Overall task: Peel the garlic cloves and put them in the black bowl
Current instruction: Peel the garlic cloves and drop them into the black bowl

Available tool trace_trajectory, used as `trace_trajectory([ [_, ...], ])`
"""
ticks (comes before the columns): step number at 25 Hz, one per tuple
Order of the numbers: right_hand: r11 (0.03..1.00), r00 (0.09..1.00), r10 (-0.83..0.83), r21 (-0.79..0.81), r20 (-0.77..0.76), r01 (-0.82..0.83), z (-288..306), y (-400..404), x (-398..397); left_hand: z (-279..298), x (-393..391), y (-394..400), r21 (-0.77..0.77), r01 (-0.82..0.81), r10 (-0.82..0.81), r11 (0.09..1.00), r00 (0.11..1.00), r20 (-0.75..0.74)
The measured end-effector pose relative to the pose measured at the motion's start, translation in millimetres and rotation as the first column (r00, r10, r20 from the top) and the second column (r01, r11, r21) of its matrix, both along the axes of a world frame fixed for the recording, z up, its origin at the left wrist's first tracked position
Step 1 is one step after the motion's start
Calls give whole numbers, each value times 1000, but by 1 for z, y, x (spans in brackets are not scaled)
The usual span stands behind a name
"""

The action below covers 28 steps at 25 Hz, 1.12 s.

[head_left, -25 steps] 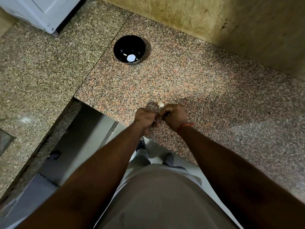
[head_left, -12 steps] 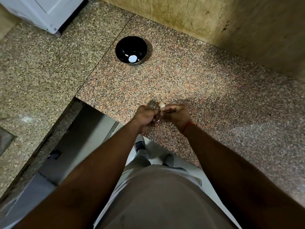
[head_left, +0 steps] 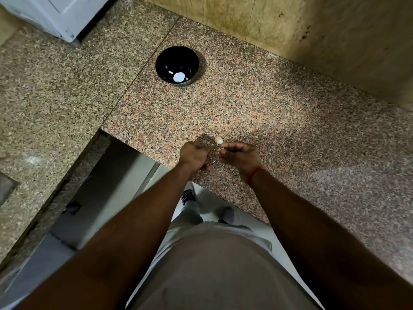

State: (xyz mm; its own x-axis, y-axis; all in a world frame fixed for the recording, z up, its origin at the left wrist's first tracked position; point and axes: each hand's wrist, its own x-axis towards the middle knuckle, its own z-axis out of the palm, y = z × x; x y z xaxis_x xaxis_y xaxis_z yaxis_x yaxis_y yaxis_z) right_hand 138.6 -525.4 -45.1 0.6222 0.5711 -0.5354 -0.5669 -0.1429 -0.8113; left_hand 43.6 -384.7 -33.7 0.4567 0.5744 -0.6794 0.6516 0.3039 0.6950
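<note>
The black bowl stands far back on the granite counter, with a small pale piece and a bright glint on its bottom. A pale garlic clove lies on the counter just beyond my fingers. My left hand hovers near the counter's front edge with its fingers curled; they seem to grip a clove, which is mostly hidden. A short gap to the right, my right hand pinches a small pale bit of garlic skin at its fingertips. A pale flake shows between the hands.
The speckled granite counter runs right and back to a stained beige wall. A second slab joins on the left, bearing a white appliance at the far corner. Below the front edge is an open gap with the floor and my legs.
My two hands, pressed together on the clove before, have drawn slightly apart. The right hand has loosened and shifted right. The bowl and the loose clove have not moved.
</note>
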Motion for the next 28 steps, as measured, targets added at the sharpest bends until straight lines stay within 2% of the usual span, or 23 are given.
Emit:
trace_trajectory([
  [8,993,992,75,-93,99,-66,-7,-1,-3,-4,-6,-4,150,149,-156,977,987,30],
  [13,983,973,129,-153,191,-101,-8,-2,-3,-2,-6,-6,77,86,-93,993,991,93],
  [17,973,949,180,-186,259,-134,-11,-1,-3,-1,-7,-5,79,105,-114,991,987,111],
  [23,981,964,164,-138,210,-137,-14,2,-3,0,-8,-7,187,180,-197,966,978,75],
  [28,987,963,147,-101,228,-127,-9,1,-6,0,-7,-6,75,97,-102,992,992,74],
])
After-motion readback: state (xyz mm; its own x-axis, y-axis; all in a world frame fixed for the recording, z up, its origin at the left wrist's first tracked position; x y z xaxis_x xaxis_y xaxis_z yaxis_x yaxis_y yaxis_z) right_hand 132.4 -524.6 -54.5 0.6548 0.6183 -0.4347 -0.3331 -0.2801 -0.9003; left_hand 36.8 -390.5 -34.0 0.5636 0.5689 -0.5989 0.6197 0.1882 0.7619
